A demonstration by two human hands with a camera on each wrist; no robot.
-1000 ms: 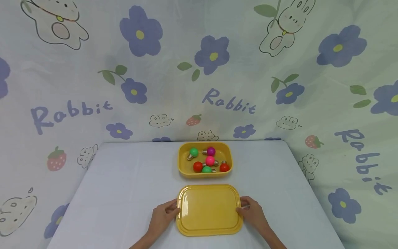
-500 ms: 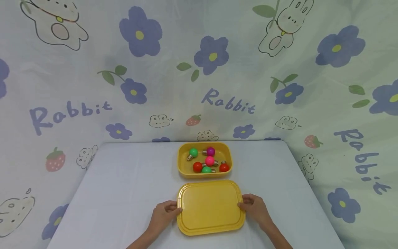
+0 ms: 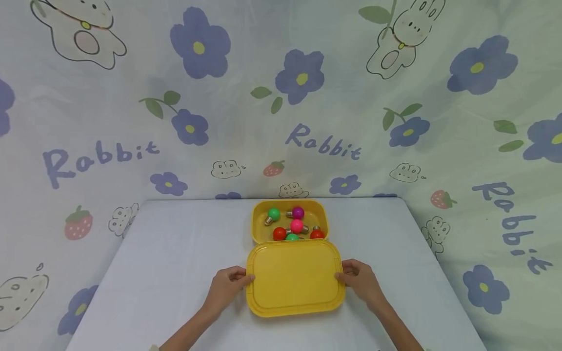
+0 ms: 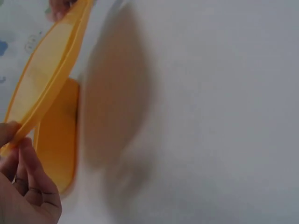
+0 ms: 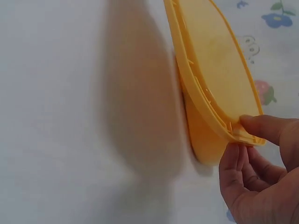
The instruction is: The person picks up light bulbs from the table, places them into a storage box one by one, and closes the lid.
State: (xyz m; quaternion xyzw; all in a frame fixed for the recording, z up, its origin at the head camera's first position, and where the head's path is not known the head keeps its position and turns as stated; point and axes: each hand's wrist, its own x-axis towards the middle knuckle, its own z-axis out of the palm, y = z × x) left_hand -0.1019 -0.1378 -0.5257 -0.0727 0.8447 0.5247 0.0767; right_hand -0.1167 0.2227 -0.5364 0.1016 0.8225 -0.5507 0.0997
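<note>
Both hands hold a yellow rectangular lid (image 3: 295,278) by its short sides, raised above the table. My left hand (image 3: 226,287) pinches its left edge between thumb and fingers; my right hand (image 3: 361,282) pinches the right edge the same way. Just beyond stands a yellow box (image 3: 255,222), its near rim hidden behind the lid in the head view. Inside lie several small coloured bulbs with metal screw bases, among them a pink bulb (image 3: 296,226) and a purple bulb (image 3: 298,212). In the right wrist view, ribs show along the underside edge of the lid (image 5: 187,70).
A white-covered table (image 3: 184,243) carries everything. Close behind the box hangs a printed cloth (image 3: 246,122) with rabbits, flowers and strawberries, which also runs along both sides. The lid and hands cast a shadow (image 4: 117,93) on the tabletop.
The lid has been lifted off the tabletop and moved away from the body, towards the box, so that it now overlaps the near rim in the head view. Both hands moved with it.
</note>
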